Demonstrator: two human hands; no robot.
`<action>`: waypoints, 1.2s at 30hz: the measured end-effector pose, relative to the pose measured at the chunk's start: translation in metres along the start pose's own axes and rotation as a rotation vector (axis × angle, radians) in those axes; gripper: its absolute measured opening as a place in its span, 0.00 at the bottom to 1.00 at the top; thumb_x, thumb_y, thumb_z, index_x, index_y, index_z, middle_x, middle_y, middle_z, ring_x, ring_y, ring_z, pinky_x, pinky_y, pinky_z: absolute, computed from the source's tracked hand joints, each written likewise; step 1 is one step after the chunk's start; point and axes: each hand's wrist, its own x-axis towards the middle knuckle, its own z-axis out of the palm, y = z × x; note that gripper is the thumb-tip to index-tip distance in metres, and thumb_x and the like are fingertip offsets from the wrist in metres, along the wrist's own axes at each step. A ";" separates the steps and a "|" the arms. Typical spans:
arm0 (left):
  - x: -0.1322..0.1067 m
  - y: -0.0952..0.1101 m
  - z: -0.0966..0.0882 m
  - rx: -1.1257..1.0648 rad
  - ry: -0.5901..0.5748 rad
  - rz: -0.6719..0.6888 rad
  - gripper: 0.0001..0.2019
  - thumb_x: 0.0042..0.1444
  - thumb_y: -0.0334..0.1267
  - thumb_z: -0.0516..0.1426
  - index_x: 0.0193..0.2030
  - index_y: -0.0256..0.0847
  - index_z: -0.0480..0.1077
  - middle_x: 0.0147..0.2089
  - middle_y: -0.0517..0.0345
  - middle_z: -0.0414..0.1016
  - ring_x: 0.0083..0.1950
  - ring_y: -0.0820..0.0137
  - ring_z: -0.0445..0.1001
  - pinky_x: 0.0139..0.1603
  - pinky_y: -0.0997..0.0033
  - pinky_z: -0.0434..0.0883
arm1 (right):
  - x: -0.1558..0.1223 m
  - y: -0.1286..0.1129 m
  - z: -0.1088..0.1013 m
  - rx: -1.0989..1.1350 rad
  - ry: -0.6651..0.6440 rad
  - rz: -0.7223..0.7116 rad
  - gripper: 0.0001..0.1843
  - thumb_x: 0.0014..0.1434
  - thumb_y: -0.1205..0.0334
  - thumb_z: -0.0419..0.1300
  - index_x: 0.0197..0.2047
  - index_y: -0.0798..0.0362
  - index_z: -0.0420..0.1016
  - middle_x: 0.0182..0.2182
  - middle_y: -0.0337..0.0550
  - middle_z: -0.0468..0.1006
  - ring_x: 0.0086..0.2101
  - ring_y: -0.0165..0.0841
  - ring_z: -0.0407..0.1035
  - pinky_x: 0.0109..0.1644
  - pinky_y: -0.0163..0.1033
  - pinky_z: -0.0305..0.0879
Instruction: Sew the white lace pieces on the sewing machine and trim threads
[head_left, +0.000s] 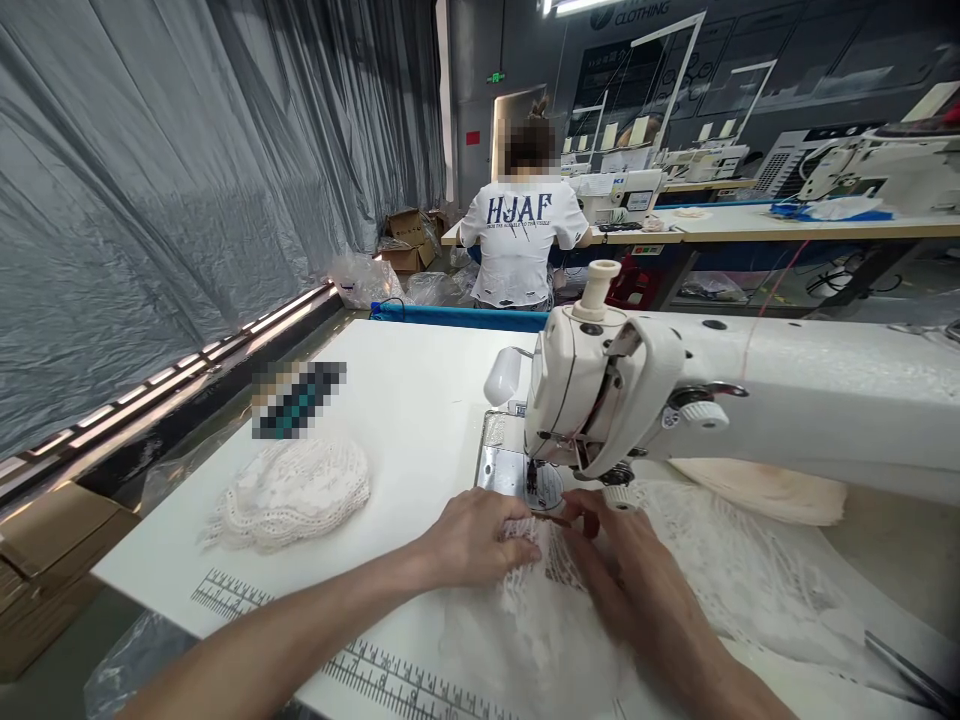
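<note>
White lace fabric (532, 625) lies in front of the sewing machine (810, 390), its upper edge close to the presser foot (532, 478). On the left side of that edge, my left hand (480, 540) is closed with thumb and fingers pinching the lace. From the right, my right hand (619, 550) pinches the same edge, just below the needle plate (502, 468). A narrow brownish strip runs between my fingertips along the lace edge; what it is I cannot make out.
A stack of white lace pieces (296, 495) rests at the table's left. More lace (742, 570) and a peach-coloured fabric pile (772, 490) lie under the machine arm. A dark metal tool (907, 670) is at the lower right. A co-worker (521, 235) sits ahead.
</note>
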 end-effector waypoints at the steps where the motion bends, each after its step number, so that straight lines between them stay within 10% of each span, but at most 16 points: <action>1: 0.000 0.001 -0.001 0.012 0.010 -0.007 0.15 0.53 0.45 0.55 0.22 0.39 0.59 0.20 0.66 0.54 0.23 0.75 0.57 0.24 0.75 0.53 | 0.000 0.000 -0.002 -0.030 0.026 -0.047 0.09 0.62 0.65 0.49 0.45 0.50 0.66 0.35 0.45 0.75 0.31 0.36 0.68 0.34 0.40 0.62; 6: 0.004 0.003 -0.005 0.160 0.024 0.026 0.14 0.55 0.45 0.53 0.23 0.40 0.60 0.22 0.64 0.60 0.26 0.74 0.62 0.23 0.76 0.55 | -0.006 -0.006 -0.005 0.028 -0.064 -0.329 0.09 0.65 0.66 0.49 0.40 0.49 0.70 0.36 0.42 0.77 0.35 0.33 0.70 0.43 0.42 0.55; 16: 0.016 -0.003 -0.005 0.727 0.266 0.042 0.08 0.60 0.26 0.46 0.40 0.35 0.65 0.30 0.52 0.71 0.34 0.64 0.70 0.35 0.65 0.62 | -0.006 0.002 -0.006 -0.159 -0.111 -0.315 0.11 0.66 0.58 0.49 0.45 0.48 0.71 0.47 0.46 0.77 0.41 0.37 0.71 0.45 0.45 0.50; 19: 0.001 -0.008 0.007 0.781 0.318 0.278 0.11 0.58 0.21 0.47 0.40 0.37 0.66 0.43 0.52 0.71 0.45 0.66 0.69 0.44 0.65 0.63 | -0.003 0.001 -0.008 -0.172 -0.151 -0.309 0.09 0.64 0.60 0.52 0.45 0.47 0.70 0.45 0.45 0.77 0.39 0.37 0.71 0.44 0.45 0.51; 22: -0.008 -0.014 0.014 0.808 0.307 0.514 0.06 0.59 0.25 0.51 0.39 0.37 0.67 0.44 0.54 0.70 0.47 0.67 0.69 0.48 0.65 0.62 | -0.002 0.003 -0.006 -0.219 -0.147 -0.315 0.10 0.63 0.61 0.53 0.46 0.48 0.70 0.44 0.45 0.78 0.39 0.37 0.72 0.45 0.46 0.50; 31: 0.039 -0.015 -0.013 0.842 0.227 0.461 0.10 0.60 0.38 0.54 0.32 0.34 0.67 0.38 0.54 0.71 0.42 0.67 0.69 0.52 0.61 0.59 | 0.007 0.035 0.003 -0.418 -0.108 -0.307 0.19 0.70 0.58 0.40 0.56 0.54 0.63 0.48 0.54 0.77 0.39 0.40 0.73 0.51 0.57 0.45; 36: 0.028 -0.017 -0.011 0.771 0.261 0.512 0.07 0.62 0.35 0.51 0.37 0.35 0.67 0.40 0.53 0.71 0.45 0.67 0.69 0.55 0.59 0.55 | 0.004 0.026 -0.001 -0.316 -0.169 -0.364 0.25 0.63 0.43 0.49 0.55 0.51 0.65 0.50 0.53 0.75 0.47 0.45 0.69 0.55 0.56 0.41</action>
